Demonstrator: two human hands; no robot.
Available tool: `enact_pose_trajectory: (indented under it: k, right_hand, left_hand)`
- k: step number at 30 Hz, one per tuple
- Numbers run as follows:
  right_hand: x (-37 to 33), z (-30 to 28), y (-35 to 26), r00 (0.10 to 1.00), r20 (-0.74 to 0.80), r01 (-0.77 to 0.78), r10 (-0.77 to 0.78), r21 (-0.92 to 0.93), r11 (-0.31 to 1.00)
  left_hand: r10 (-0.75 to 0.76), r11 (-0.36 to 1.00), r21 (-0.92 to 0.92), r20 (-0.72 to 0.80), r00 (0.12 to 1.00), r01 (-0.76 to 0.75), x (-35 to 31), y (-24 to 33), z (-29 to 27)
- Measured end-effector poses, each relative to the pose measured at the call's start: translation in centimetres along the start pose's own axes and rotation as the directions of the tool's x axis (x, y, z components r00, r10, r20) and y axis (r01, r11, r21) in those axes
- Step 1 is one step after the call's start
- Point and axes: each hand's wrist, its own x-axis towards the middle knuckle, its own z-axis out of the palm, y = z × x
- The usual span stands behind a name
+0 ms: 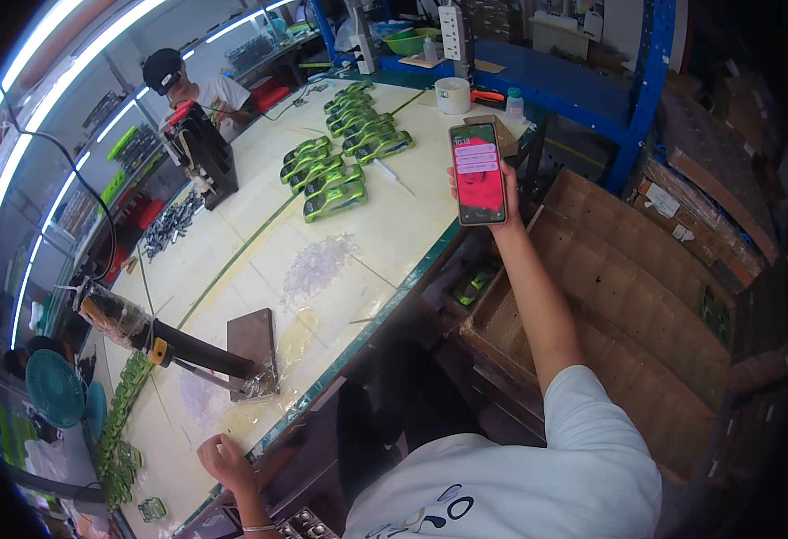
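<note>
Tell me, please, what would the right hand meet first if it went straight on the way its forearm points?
Probably the white cup on the table's far end; the right hand, holding a phone, points that way, though depth is unclear.

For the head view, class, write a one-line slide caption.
Right hand holds up a phone beside a table of green toy cars.

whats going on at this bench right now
The person holds a smartphone up in the right hand, its screen lit. The left hand rests at the near edge of the pale work table, holding nothing. Green toy cars sit in rows on the table, and another person works at the far side.
</note>
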Motion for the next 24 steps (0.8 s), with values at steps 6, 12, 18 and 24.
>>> enact_pose_trajectory:
  k: [6, 12, 18, 24]
  right_hand:
    - [3.9, 1.5, -0.9, 0.886, -0.453, -0.148, -0.103, -0.486, 0.862]
    - [7.5, 5.5, 1.3, 0.890, -0.403, -0.444, -0.211, -0.668, -0.597]
    - [7.4, -0.9, 3.2, 0.954, -0.140, -0.300, -0.266, -0.392, -0.869]
    - [3.8, 3.2, 6.0, 0.971, 0.215, 0.016, -0.104, -0.490, -0.872]
  left_hand:
    - [0.020, 1.000, -0.014, 0.003, 1.000, -0.020, 0.2, -0.3, 0.3]
    - [0.077, 0.997, 0.024, -0.047, 0.996, -0.075, 0.2, -0.7, 0.0]
    - [0.119, 0.992, -0.021, -0.101, 0.988, -0.122, 0.5, -0.3, 0.4]
    - [0.110, 0.988, -0.089, -0.179, 0.978, -0.127, 0.4, -0.5, 0.0]
